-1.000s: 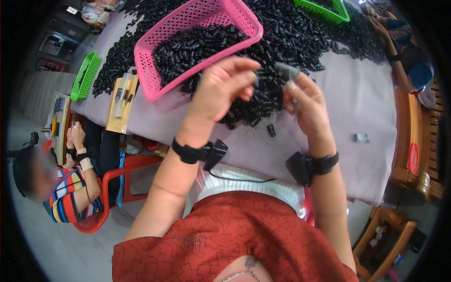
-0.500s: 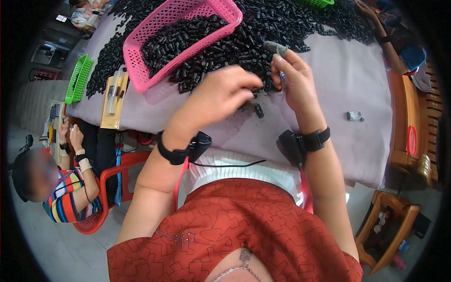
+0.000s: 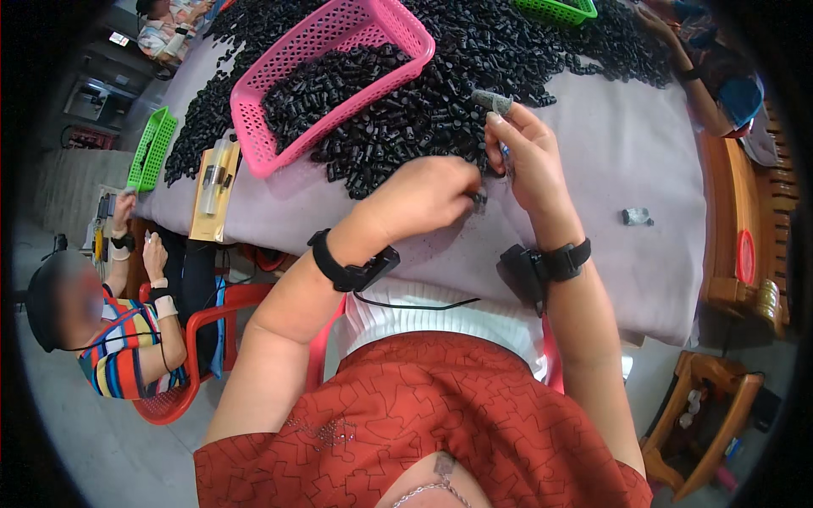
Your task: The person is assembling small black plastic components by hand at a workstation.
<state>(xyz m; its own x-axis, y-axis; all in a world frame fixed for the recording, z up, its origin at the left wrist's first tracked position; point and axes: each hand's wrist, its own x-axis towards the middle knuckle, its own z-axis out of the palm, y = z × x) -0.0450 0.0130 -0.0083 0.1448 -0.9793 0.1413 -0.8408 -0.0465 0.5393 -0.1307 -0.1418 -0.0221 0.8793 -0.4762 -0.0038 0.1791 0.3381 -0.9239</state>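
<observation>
Near the front edge of the heap of small black plastic parts, my left hand is closed, its fingertips on a small black part. My right hand is raised just to the right, fingers curled in a pinch around a small bluish, shiny object mostly hidden by the fingers. A grey finger cover sits on its index finger. The pink basket, tilted among the parts, lies beyond my left hand.
A grey roll-shaped piece lies on the cloth-covered table at right. Green baskets stand at left and far back. A yellow card with a clear tube lies at the left edge. A co-worker sits at left; others work across the table.
My left hand has moved right and down, and its fingers have closed on a small black part lying on the cloth. My right hand stays nearly in place.
</observation>
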